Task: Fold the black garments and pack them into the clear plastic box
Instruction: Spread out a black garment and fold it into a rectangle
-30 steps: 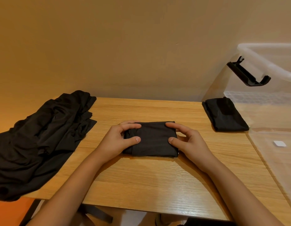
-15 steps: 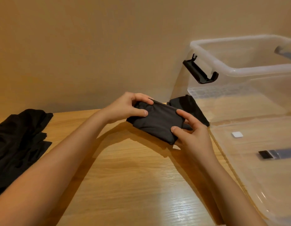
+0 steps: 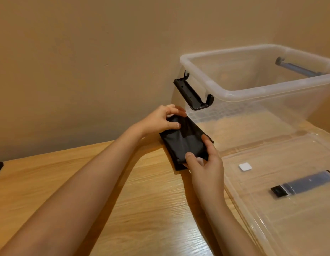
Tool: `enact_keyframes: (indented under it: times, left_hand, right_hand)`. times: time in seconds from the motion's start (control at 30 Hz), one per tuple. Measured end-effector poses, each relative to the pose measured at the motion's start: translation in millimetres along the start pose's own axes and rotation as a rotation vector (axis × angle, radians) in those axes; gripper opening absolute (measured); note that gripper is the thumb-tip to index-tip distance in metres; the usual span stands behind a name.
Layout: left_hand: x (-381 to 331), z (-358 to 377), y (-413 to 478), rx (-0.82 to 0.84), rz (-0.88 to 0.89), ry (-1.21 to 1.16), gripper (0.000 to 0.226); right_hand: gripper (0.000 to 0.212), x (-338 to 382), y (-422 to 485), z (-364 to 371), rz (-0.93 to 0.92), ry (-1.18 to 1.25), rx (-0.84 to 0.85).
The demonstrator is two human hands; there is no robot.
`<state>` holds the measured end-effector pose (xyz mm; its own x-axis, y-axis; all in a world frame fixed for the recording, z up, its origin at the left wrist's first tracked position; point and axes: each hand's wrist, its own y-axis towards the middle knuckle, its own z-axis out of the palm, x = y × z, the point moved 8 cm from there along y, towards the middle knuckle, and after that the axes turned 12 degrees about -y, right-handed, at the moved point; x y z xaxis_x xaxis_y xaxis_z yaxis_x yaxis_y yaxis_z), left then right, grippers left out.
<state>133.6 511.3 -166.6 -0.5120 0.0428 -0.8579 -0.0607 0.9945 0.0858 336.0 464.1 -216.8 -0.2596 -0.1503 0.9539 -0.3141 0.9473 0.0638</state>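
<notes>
Home rm: wood desk [image 3: 142,209], plain beige wall [image 3: 86,71], clear storage box [image 3: 271,89].

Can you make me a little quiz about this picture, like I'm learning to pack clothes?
1. Fill the blank: the latch on the box is coloured ____.
2. Who holds the garment? A: left hand only. B: right hand only. C: both hands.
3. True or false: the box is full of clothes.

Key: 1 black; 2 C, the left hand and the right hand; 3 false.
</notes>
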Motion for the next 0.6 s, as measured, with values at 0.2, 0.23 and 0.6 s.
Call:
enact_keyframes:
  times: [0.2, 0.23, 0.6]
  left_hand:
    - [24.1, -1.0, -2.5, -0.088, -0.069, -0.189, 0.051]
    - [24.9, -3.7, -4.3, -0.105, -0.065, -0.192, 0.050]
    - [5.5, 32.3, -20.4, -0.168, -0.021, 0.302, 0.044]
  right_hand:
    - [0.071, -1.8, -7.1, -6.0, 0.047, -0.062, 0.058]
    - [0.070, 1.6, -9.5, -7.7, 0.042, -0.095, 0.070]
    - [0.049, 44.8, 3.8, 17.1, -0.475, -0.785, -0.030]
